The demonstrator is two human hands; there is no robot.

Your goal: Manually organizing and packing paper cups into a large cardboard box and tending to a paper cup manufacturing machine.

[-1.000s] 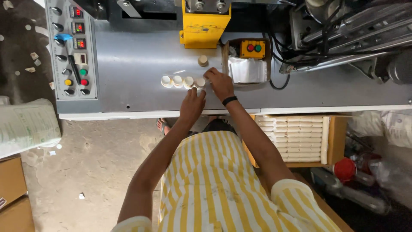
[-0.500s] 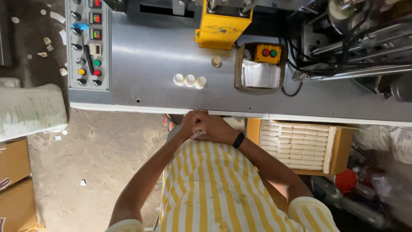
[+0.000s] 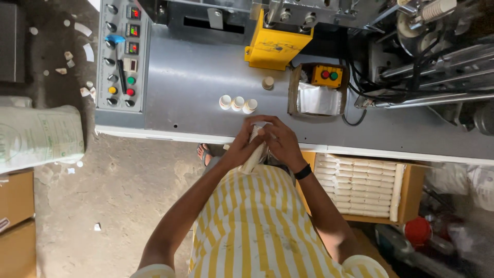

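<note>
Since the earlier frames, both hands had been withdrawn from the row of white cups (image 3: 237,103) on the grey machine table (image 3: 195,67) and brought together at its front edge. Largest in view was the table, with a yellow housing (image 3: 275,44) and a control panel (image 3: 121,56) at its far side. A wooden crate of stacked white pieces (image 3: 360,184) stood below to the right. A short stack of white cups (image 3: 253,153) was held upright, enclosed by the left hand (image 3: 241,149) and the right hand (image 3: 278,141), fingers wrapped closely around it. Even pressure from both sides was judged necessary so that the nested cups stayed aligned and uncrushed
</note>
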